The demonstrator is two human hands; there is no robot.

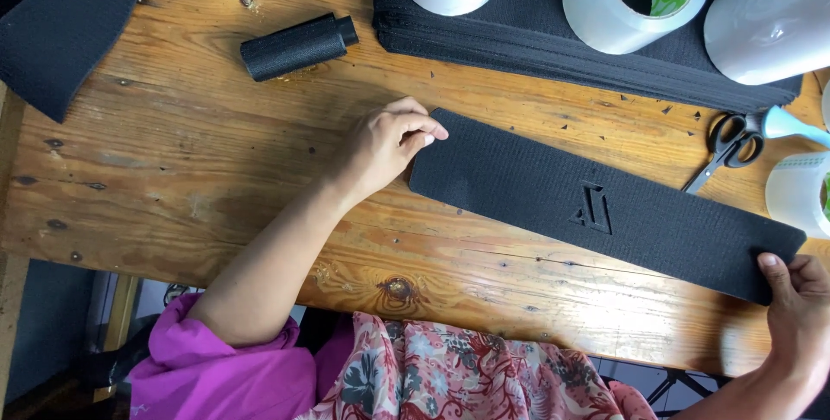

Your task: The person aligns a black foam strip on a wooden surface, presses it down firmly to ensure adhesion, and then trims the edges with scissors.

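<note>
On wooden table [173,169] | black fabric strip [605,204] | left hand [385,143], right hand [800,290] at ends

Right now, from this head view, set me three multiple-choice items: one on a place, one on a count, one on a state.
1. Where do the scissors lie?
A. on the wooden table, right of the black strip's upper edge
B. on the stack of black sheets
C. in the left hand

2. How many hands touch the long black strip?
A. none
B. one
C. two

3. How does the strip lie?
A. rolled up
B. flat on the table
C. folded in half

Key: 1 A, the scissors rest on bare wood near a tape roll. 2 C, the left hand is at one end and the right hand at the other. 3 B, its whole length shows, spread out flat.
</note>
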